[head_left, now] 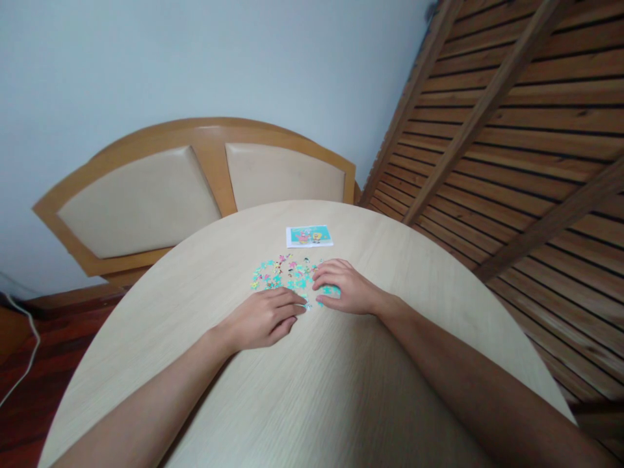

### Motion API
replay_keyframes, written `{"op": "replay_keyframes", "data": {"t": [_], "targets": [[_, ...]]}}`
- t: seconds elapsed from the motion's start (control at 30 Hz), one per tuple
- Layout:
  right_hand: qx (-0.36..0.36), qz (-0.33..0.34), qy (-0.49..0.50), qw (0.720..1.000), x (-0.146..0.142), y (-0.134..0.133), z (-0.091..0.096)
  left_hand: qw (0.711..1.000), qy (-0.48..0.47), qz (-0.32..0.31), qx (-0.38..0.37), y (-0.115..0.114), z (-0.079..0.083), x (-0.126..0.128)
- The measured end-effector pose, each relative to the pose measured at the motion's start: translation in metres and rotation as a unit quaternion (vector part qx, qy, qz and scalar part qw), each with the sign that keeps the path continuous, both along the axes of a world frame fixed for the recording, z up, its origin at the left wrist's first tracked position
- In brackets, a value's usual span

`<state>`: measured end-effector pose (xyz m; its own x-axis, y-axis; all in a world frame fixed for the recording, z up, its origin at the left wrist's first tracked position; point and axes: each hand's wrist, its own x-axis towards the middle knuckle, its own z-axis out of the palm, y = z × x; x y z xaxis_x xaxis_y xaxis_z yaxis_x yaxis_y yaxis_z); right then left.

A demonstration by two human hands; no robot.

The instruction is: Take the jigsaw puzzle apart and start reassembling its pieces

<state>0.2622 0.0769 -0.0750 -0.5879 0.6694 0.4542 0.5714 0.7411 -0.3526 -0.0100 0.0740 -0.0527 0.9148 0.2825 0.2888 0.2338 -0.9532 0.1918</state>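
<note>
Small jigsaw puzzle pieces, mostly turquoise with some pink, yellow and dark ones, lie spread on the round table. My left hand rests palm down at the near edge of the pieces, its fingers stretched to the right and the fingertips touching a few of them. From the right, my right hand is cupped over turquoise pieces, thumb and fingers apart. The hand hides part of those pieces. I see nothing gripped in either hand. Just beyond the pieces is a picture card with a pink and a yellow cartoon figure on turquoise.
The pale wood-grain tabletop has a curved edge. Behind it stands a wooden headboard with cream padded panels, against a pale wall. Wooden slats rise on the right. A white cable hangs at the far left.
</note>
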Motion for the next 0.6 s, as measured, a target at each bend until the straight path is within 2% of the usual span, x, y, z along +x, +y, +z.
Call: {"op": "replay_keyframes", "data": {"t": [0.1,0.17,0.4,0.6], "targets": [[0.006,0.037,0.015,0.999,0.002,0.002,-0.001,1.000,0.000,0.002,0.000,0.001,-0.001,-0.001],[0.001,0.036,0.020,0.999,0.006,0.005,-0.001,1.000,0.002,0.003,0.001,0.001,-0.002,-0.001],[-0.021,-0.074,0.013,0.997,0.018,0.008,0.000,1.000,0.000,-0.001,-0.002,0.001,-0.002,-0.001],[-0.009,0.012,0.005,1.000,0.007,0.003,0.001,1.000,0.002,0.000,-0.002,0.001,-0.001,-0.001]]}}
